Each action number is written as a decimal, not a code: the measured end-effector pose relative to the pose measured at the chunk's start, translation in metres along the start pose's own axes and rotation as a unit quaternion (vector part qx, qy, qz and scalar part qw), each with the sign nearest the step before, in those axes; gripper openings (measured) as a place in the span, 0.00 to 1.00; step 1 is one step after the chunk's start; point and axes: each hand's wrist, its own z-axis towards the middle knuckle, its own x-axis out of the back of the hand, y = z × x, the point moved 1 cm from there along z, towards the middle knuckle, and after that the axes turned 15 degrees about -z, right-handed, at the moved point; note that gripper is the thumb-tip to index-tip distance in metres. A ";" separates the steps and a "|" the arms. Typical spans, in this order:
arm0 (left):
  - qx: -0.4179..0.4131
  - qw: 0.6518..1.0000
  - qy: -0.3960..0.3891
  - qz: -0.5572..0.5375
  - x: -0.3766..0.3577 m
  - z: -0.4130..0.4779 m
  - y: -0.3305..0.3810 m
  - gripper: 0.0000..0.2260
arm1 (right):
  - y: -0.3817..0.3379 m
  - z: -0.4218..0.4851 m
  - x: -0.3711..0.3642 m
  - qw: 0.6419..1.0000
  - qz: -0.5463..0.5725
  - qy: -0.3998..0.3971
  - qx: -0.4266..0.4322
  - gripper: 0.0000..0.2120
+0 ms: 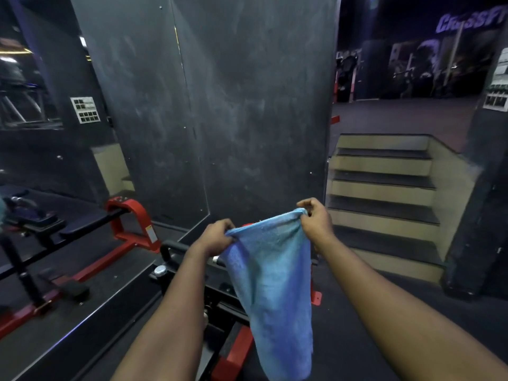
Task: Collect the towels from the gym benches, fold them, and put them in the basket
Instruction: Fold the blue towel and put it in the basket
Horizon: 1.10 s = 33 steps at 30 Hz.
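One blue towel (275, 284) hangs in the air between the two hands, above a black-and-red gym frame (220, 306). The left hand (217, 237) pinches one upper corner. The right hand (316, 218) pinches the other a little higher. Both have fingers curled round the cloth. The top edge sags between them and the rest drops in a loose tube.

It looks soft, light and limp — it will not keep a shape by itself. Each fold therefore likely needs the corners held and brought together, or a flat surface under the cloth. The corners and the top hem are the sensible places to grip, since a hold in the middle would bunch it. Nothing about it seems slippery or fragile.

By count there is one towel with two hands on it, one padded desk (82, 215) with red legs at the left, and one flight of steps (384, 188) at the right. No basket shows — nor a second towel.
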 end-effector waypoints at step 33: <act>-0.015 0.991 -0.021 -0.131 -0.058 -0.017 -0.033 0.08 | -0.097 0.034 0.045 0.979 -0.033 0.173 0.106 0.03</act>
